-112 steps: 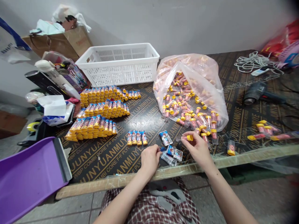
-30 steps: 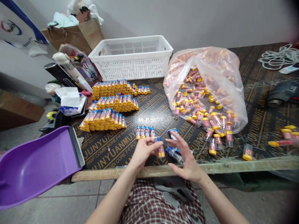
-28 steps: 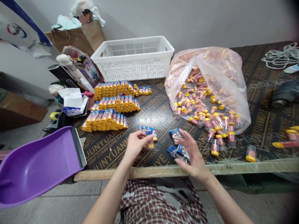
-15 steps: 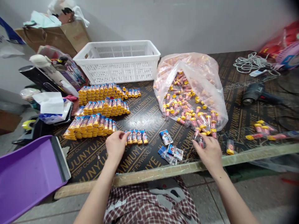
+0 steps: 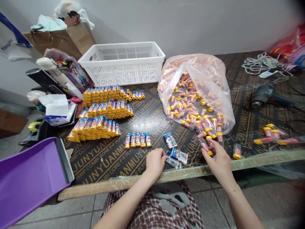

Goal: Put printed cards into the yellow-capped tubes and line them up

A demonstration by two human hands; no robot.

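Observation:
My left hand (image 5: 156, 163) is low over the table, thumb and fingers pinched at the left edge of a small pile of blue-printed clear plastic sleeves (image 5: 179, 156). Another such sleeve (image 5: 169, 140) lies just behind the pile. In my right hand (image 5: 218, 158) is a small clear tube (image 5: 205, 145) with a yellow cap and pink contents, tilted between thumb and fingers. Loose tubes (image 5: 190, 109) spill from the open mouth of a large translucent bag (image 5: 218, 86) beyond that hand. A short row of tubes in blue sleeves (image 5: 137, 139) stands left of the pile.
Stacked sleeved tubes (image 5: 95, 127) sit at left, with a white basket (image 5: 124, 71) behind them. A purple dustpan (image 5: 30, 178) is at the near left. To the right lie a single tube (image 5: 237, 151), a heat gun (image 5: 264, 95) and a coiled white cable (image 5: 259, 63).
My left hand has left the row of sleeved tubes and moved right to the sleeve pile. My right hand has drawn a tube slightly toward me from the loose ones.

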